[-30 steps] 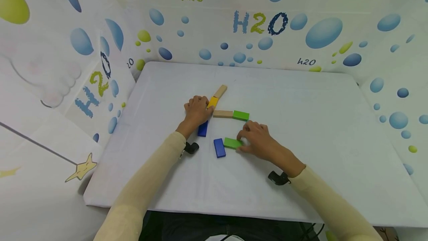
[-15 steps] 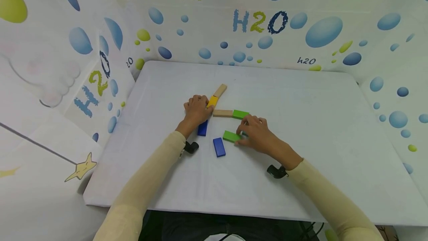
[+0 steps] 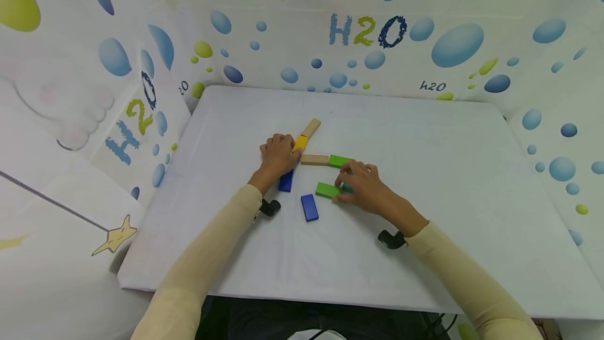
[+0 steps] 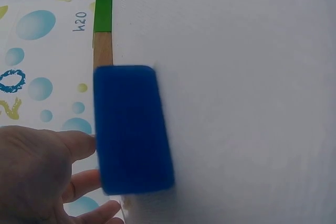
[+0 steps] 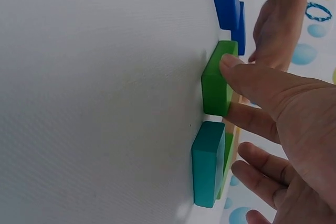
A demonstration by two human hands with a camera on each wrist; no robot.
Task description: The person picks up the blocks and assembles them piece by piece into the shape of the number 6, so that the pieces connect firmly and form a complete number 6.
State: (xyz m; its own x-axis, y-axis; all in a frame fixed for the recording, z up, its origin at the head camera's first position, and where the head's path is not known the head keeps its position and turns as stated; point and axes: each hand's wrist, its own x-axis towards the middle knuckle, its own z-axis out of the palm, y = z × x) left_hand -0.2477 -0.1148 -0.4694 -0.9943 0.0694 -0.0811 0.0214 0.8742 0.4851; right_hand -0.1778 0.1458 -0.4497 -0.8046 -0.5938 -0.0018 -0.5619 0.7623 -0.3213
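My right hand (image 3: 365, 188) pinches a green block (image 3: 327, 190) between thumb and forefinger, with the thumb (image 5: 244, 77) on its near edge. Under that hand's palm lies a teal block (image 5: 207, 166), mostly covered in the head view. A loose blue block (image 3: 309, 208) sits just below the green one. My left hand (image 3: 278, 156) rests over the row of blocks, its fingers loosely spread beside a yellow block (image 3: 300, 144). Another blue block (image 3: 286, 181) pokes out below this hand and looms large in the left wrist view. What lies beneath the palm is hidden.
From the yellow block a plain wooden block (image 3: 311, 128) continues the slanted line. A second wooden block (image 3: 314, 160) extends rightward, end to end with another green block (image 3: 337, 161). White cloth covers the table (image 3: 439, 172), and a patterned sheet (image 3: 306, 35) hangs behind.
The right hand has shifted the green block slightly away from the person, leaving a gap from the loose blue block. The left hand has stayed in place.
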